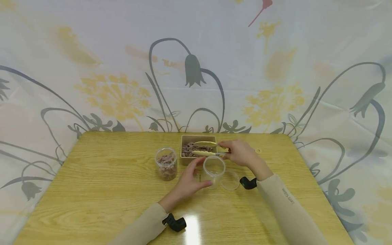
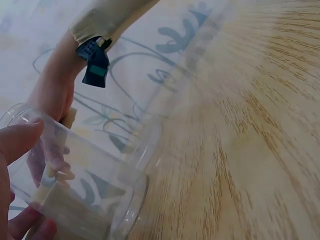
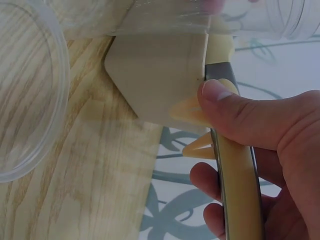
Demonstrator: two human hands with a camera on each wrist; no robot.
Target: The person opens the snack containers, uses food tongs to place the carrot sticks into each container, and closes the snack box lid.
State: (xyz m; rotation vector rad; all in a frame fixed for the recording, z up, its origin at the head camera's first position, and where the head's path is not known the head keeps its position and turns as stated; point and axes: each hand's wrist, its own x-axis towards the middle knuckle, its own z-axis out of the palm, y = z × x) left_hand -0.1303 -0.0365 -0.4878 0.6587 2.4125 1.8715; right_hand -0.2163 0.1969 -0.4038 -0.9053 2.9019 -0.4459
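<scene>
In the head view my left hand [image 1: 189, 182] holds a clear plastic jar [image 1: 213, 170] upright on the table, thumb and fingers on either side of it; the left wrist view shows the jar's see-through wall close up. My right hand [image 1: 240, 153] grips cream-coloured tongs [image 1: 203, 153], their arms spread over a beige rectangular box [image 1: 185, 161]. Brownish shredded strips [image 1: 187, 148] lie inside that box, under the tong tips. The right wrist view shows my right thumb pressed on a tong handle [image 3: 237, 185] beside the box. Whether the tips pinch any strips, I cannot tell.
A second clear jar [image 1: 166, 172], filled with similar brown strips, stands left of the box. Flat on the wooden table [image 1: 122, 190] lies a clear round lid [image 1: 230, 180], right of the held jar. A small pale ring [image 1: 258, 150] sits farther right. Behind hangs a flower-patterned curtain [image 1: 196, 102].
</scene>
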